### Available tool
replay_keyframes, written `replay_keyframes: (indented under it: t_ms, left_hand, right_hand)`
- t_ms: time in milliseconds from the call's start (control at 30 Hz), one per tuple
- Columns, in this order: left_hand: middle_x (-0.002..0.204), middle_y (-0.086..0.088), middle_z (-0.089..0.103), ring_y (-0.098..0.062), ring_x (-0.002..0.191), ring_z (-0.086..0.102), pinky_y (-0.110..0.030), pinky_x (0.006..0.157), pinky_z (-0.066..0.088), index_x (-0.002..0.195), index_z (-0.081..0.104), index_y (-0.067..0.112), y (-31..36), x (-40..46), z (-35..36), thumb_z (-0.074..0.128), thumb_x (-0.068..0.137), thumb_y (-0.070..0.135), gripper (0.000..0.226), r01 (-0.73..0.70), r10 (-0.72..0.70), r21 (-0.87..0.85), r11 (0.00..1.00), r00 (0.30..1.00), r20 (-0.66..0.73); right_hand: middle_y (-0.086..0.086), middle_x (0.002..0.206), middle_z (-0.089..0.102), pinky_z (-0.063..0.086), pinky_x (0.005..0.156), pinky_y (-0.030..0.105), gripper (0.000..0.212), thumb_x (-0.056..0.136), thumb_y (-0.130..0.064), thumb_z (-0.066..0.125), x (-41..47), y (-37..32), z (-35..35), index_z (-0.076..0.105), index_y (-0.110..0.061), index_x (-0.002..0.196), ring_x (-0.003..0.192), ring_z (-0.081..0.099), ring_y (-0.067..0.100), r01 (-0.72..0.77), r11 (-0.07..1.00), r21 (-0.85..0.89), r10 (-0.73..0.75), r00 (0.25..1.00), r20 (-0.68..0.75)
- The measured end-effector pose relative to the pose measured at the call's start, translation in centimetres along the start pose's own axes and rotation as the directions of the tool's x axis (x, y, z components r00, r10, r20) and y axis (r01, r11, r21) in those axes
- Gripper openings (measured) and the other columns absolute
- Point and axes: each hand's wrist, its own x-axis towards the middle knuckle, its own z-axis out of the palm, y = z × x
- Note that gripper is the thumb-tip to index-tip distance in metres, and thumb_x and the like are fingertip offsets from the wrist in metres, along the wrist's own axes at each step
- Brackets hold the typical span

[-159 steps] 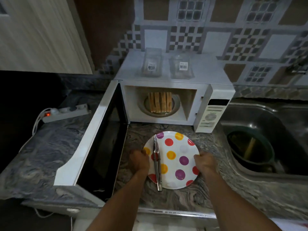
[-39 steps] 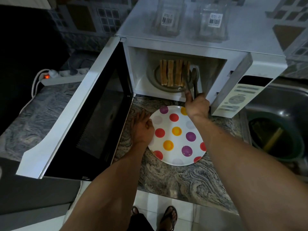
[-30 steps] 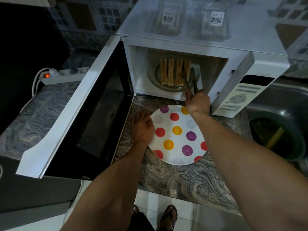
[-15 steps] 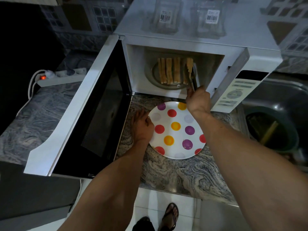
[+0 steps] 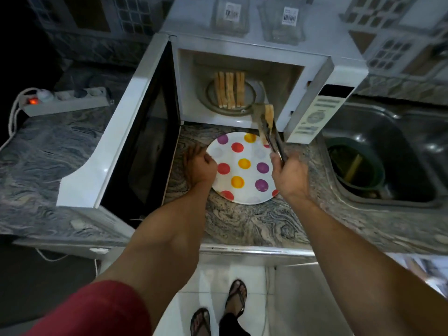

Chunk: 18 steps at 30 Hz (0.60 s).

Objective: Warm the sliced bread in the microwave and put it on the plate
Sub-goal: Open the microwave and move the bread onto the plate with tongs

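One power strip [image 5: 65, 102] far left on the worktop [image 5: 252, 224], red light on. Microwave [image 5: 254, 57] door [image 5: 126, 141] swung open. Left hand [image 5: 200, 166] rests at the spotted plate's [image 5: 242, 168] left rim, fingers loosely curled, gripping nothing. Four bread slices [image 5: 229, 92] stand on the turntable. Right hand [image 5: 289, 177] grips tongs [image 5: 269, 132] clamping one slice [image 5: 268, 115] at the cavity mouth, above the plate's far edge. Sink [image 5: 388, 151] right.

One plate [image 5: 242, 166], one bread slice in tongs [image 5: 269, 112], and two clear boxes [image 5: 231, 15] are seen; slices beyond the hands are too close to count.
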Motion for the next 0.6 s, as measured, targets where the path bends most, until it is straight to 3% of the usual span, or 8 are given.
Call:
replay_keyframes:
  t_ms: [167,400,600]
  left_hand:
    - [0.137,-0.010,0.059,-0.030,0.136,0.041,-0.039,0.117,0.025,0.119,0.070,0.010,-0.2,0.5,0.3,0.033,0.086,0.027,0.052,-0.018,0.015,0.087,0.996,0.999,0.032]
    - [0.151,-0.002,0.044,-0.024,0.145,0.028,-0.036,0.121,0.012,0.136,0.057,0.017,-0.5,0.8,0.3,0.045,0.093,0.022,0.045,-0.047,0.032,0.154,0.987,0.995,0.097]
    - [0.148,-0.007,0.048,-0.028,0.141,0.033,-0.040,0.120,0.016,0.137,0.056,0.014,-0.8,0.8,0.5,0.045,0.090,0.017,0.048,-0.071,0.055,0.172,0.982,0.994,0.093]
  right_hand:
    - [0.017,0.083,0.069,0.043,0.058,0.032,0.039,0.100,-0.044,0.051,-4.7,3.0,-0.9,0.052,-0.006,0.110,0.076,0.067,0.038,-0.021,1.000,-0.022,0.022,0.999,0.043]
    - [0.024,0.086,0.069,0.046,0.059,0.038,0.043,0.099,-0.045,0.051,-7.8,5.4,-0.8,0.052,-0.004,0.111,0.080,0.066,0.043,-0.025,0.995,-0.097,0.033,0.996,0.077]
    - [0.024,0.087,0.068,0.053,0.064,0.043,0.044,0.099,-0.048,0.048,-7.9,5.9,-0.4,0.050,-0.006,0.110,0.079,0.067,0.042,-0.029,0.994,-0.108,0.041,0.993,0.110]
